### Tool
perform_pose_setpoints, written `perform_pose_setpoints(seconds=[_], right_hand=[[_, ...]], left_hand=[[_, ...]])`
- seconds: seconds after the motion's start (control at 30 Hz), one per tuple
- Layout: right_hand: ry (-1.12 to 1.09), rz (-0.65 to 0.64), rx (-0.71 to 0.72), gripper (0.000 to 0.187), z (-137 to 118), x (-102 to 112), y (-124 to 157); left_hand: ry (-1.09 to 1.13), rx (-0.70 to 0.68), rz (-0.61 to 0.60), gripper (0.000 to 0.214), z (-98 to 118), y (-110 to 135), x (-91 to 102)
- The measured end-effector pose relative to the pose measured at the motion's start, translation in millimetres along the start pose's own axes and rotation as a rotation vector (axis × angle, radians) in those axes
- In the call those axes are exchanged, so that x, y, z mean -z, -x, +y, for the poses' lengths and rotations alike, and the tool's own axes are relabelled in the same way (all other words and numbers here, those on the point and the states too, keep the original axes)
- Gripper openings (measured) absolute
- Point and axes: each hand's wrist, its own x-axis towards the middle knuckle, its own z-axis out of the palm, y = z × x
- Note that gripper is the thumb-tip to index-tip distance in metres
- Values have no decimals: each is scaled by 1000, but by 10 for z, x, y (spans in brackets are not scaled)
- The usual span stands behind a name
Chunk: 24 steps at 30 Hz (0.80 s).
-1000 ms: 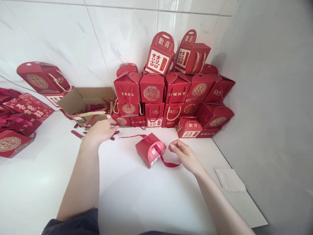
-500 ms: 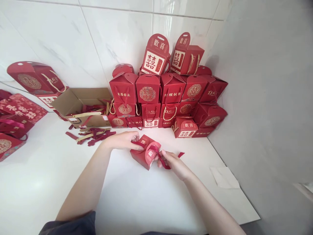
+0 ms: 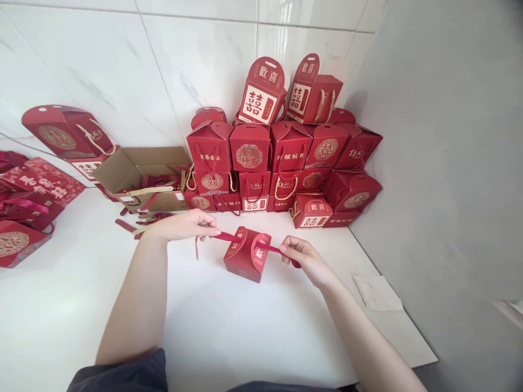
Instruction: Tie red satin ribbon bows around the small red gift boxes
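Observation:
A small red gift box (image 3: 244, 258) with a double-happiness label stands on the white table, its two top flaps closed. A dark red ribbon (image 3: 261, 245) passes through the flaps and runs out to both sides. My left hand (image 3: 183, 226) pinches the ribbon's left stretch, to the left of the box. My right hand (image 3: 304, 257) pinches the right stretch, close to the box's right side. Neither hand touches the box. The ribbon's middle is hidden inside the flaps.
A stack of assembled red gift boxes (image 3: 261, 158) stands against the tiled corner behind the hands. To its left are an open cardboard carton (image 3: 141, 179) and loose ribbons with gold handles (image 3: 141, 222). Flat printed red boxes (image 3: 36, 185) lie far left, and a white paper sheet (image 3: 378, 293) lies right.
Both hands have moved apart from the box, the left one furthest, drawing the ribbon out to either side. The box has turned slightly and stays in about the same place.

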Motion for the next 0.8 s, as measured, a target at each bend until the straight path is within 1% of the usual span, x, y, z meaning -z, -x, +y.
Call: perform_pose_setpoints(seconds=[0.1,0.2,0.23,0.3,0.37,0.47,0.57,0.63,0.7,0.73,0.8], right_hand=[[-110,-72,-55,35,-22,-17,-19],[-181,-132,-123,36,-11,-62,-75],[-172,-151,-164,39,1,-80,-99],[-115,-210,-260,52,36,-116,-145],[-78,-260,-305,61,75,-154,-185],[-160,-293,-249,60,104,-196,-224],[-221,-271,-188,49,74,-164,-245],[-210,-226,-154,38,37,-85,-254],[-199,-200,-129,32,0,20,-257],[-198,-195,-126,31,-16,72,-257],[-199,-182,-117,31,-45,151,-251]], left_hand=[[-11,43,31,29,-77,51,54],[-10,68,6,28,-109,77,86],[-11,69,-4,29,-112,82,93],[-16,47,-32,30,-109,80,95],[3,9,-77,31,-99,49,70],[21,-9,-168,33,-73,-75,-40],[65,-41,-205,37,-39,-253,-207],[206,-84,-220,36,-13,-354,-311],[357,-121,-258,34,14,-425,-390],[399,-134,-279,33,28,-449,-419],[406,-142,-299,31,50,-486,-457]])
